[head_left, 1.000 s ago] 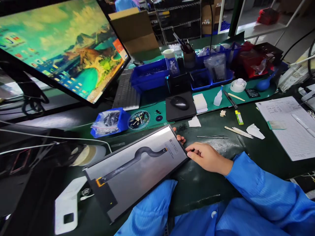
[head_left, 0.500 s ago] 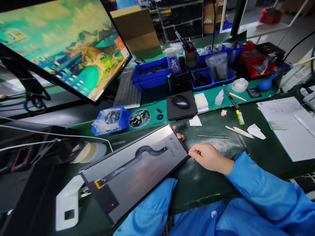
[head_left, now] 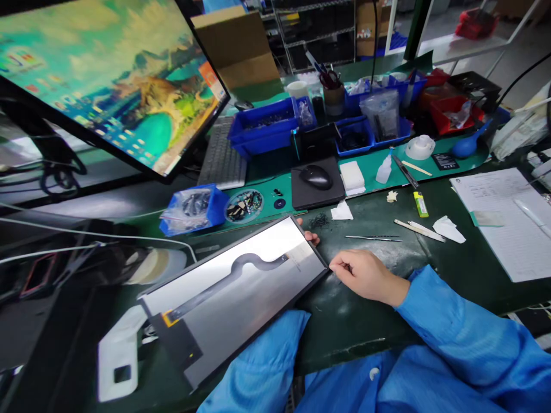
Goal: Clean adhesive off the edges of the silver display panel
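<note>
My left grip (head_left: 310,236) holds the display panel (head_left: 253,298) by its short right-hand edge, fingers showing past the rim; the panel hides the rest. My right grip (head_left: 365,275) is pinched, thumb against forefinger, at that edge's near corner; whether anything is nipped between, I cannot tell. Tweezers (head_left: 373,237) lie on the bench (head_left: 340,338) just beyond my right grip, black shreds (head_left: 319,220) and a white scrap (head_left: 341,210) just beyond my left. From both grips the panel stretches leftward and toward me.
</note>
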The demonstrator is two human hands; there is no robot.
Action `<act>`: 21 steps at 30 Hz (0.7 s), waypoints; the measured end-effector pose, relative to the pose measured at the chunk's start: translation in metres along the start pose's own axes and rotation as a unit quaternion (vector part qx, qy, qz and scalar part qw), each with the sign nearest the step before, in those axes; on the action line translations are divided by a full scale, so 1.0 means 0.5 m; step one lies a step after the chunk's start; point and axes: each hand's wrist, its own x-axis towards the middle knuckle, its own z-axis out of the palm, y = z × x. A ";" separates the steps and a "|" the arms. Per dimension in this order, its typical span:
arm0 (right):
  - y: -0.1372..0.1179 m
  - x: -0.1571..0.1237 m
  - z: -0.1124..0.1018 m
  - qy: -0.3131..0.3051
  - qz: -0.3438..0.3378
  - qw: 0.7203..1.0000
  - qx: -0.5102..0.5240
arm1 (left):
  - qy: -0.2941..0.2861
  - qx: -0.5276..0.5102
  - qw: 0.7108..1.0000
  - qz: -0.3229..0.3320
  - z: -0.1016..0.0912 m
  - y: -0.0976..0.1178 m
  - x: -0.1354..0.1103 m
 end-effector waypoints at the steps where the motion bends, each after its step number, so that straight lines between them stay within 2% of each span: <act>1: 0.001 0.000 0.000 0.003 -0.008 1.000 0.001 | -0.001 -0.006 1.000 0.002 -0.004 -0.003 0.002; 6: 0.003 -0.001 0.002 0.010 -0.027 1.000 0.006 | 0.003 -0.029 0.999 -0.024 -0.029 -0.009 0.017; 14: 0.004 -0.002 0.002 0.018 -0.068 0.997 0.012 | 0.059 -0.035 0.998 -0.004 0.000 -0.006 0.012; 21: 0.000 -0.002 0.000 0.029 -0.099 0.994 0.021 | 0.067 -0.026 0.997 -0.014 -0.023 -0.012 0.021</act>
